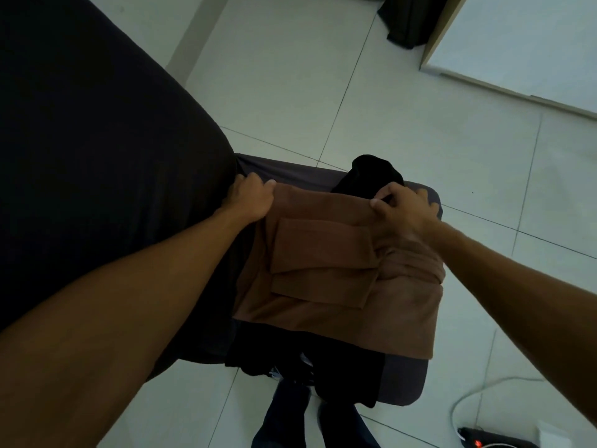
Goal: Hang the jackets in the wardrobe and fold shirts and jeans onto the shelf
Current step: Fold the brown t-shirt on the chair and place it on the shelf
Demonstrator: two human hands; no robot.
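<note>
The left hand [250,198] pinches the far-left corner of the brown shirt [336,282], fingers curled over its top edge at about 10 o'clock of the garment. The right hand [403,210] grips the far-right corner at about 1 o'clock, thumb and fingers closed on the fabric. The two hands are well apart, one at each end of the far edge.

The shirt lies partly folded on a dark cushioned stool [410,379], with both sleeves laid across the middle in an overlapping band. Its right side is bunched into wrinkles just below the right hand. A black garment [371,174] sits at 12 o'clock, touching the shirt's far edge, and more dark clothing [258,360] hangs off the stool's near edge at 6 o'clock.

This looks like the lengthwise fold. To do it well, I would keep both corners level and taut, bring the far edge straight toward 6 o'clock, and lay it flush on the near hem so the sleeves stay trapped inside. Smoothing the wrinkled right side first would keep the bundle flat for the shelf.

At 9 o'clock stands a dark bed [97,140]; the tiled floor [387,92] spreads around, with a power strip [494,439] at 5 o'clock
</note>
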